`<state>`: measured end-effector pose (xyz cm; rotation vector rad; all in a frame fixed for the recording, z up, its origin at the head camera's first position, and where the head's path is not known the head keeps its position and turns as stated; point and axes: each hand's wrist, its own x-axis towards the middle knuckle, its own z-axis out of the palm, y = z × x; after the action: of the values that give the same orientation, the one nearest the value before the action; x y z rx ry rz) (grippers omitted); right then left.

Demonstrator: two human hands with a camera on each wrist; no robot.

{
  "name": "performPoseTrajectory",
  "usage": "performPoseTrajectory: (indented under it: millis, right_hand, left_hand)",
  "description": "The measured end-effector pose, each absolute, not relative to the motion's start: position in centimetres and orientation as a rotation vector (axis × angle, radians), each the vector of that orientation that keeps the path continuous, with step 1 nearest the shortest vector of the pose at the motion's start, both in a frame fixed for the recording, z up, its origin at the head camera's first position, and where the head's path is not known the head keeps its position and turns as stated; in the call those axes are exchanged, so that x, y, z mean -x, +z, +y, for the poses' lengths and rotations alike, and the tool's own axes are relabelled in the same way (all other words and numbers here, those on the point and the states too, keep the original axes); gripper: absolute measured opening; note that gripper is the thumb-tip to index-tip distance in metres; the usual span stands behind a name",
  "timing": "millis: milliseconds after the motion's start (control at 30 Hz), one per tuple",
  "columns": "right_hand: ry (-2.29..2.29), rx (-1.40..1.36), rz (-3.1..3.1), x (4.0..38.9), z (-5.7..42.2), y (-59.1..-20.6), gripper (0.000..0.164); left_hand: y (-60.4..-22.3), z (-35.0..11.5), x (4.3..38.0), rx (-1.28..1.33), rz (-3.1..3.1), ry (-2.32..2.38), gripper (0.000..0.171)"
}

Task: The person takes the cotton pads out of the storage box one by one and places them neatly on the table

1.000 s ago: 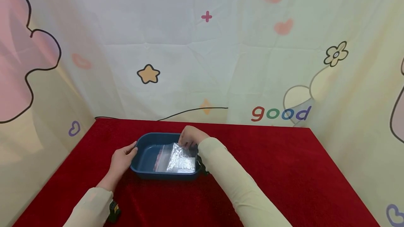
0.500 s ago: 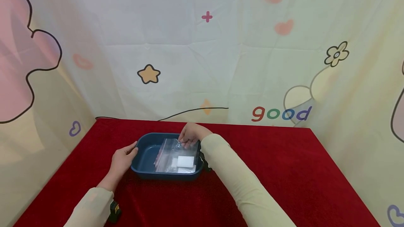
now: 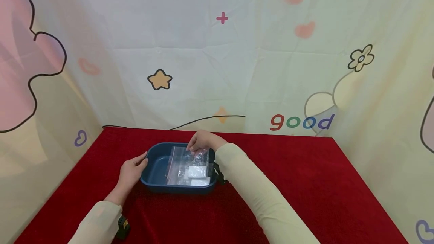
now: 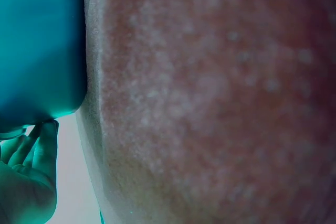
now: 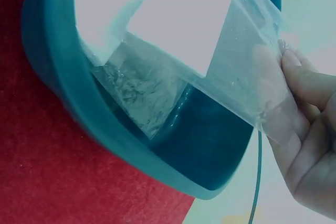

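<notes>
A blue plastic basin (image 3: pixel 156 170) sits on the red-covered table. At its left end my left hand (image 3: pixel 130 173) holds the rim between thumb and fingers; the left wrist view shows those fingers (image 4: pixel 46 148) at the basin's corner. My right hand (image 3: pixel 205 140) pinches the edge of a clear plastic zip bag (image 3: pixel 179 163) over the basin's right half. Inside the raised bag is a white square piece (image 5: pixel 181 22). Below it in the basin lies another clear bag (image 5: pixel 144 87) with a second white piece (image 5: pixel 102 9) beside it.
Red cloth (image 3: pixel 291 183) covers the table around the basin. Behind and at both sides hangs a printed pale curtain (image 3: pixel 190 67). A dark wrist strap (image 3: pixel 123 227) shows at the left sleeve, and a thin cord (image 5: pixel 257 171) hangs near the right hand.
My right hand has shifted slightly up and left, drawing the bag's edge toward the basin's far rim. The white pieces now show separately. My left hand has stayed in place.
</notes>
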<state>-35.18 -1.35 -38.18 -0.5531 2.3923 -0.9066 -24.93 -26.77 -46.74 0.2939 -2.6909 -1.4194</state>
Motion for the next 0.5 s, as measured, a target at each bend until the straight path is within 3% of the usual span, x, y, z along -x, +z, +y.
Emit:
performPoseTrajectory:
  millis: [500]
  right_hand:
    - [-0.899, 0.661, 2.395, 34.52, -1.68, -37.59, 0.020]
  left_hand:
    - [-46.75, -26.64, 24.86, -0.294, -2.686, -1.433, 0.049]
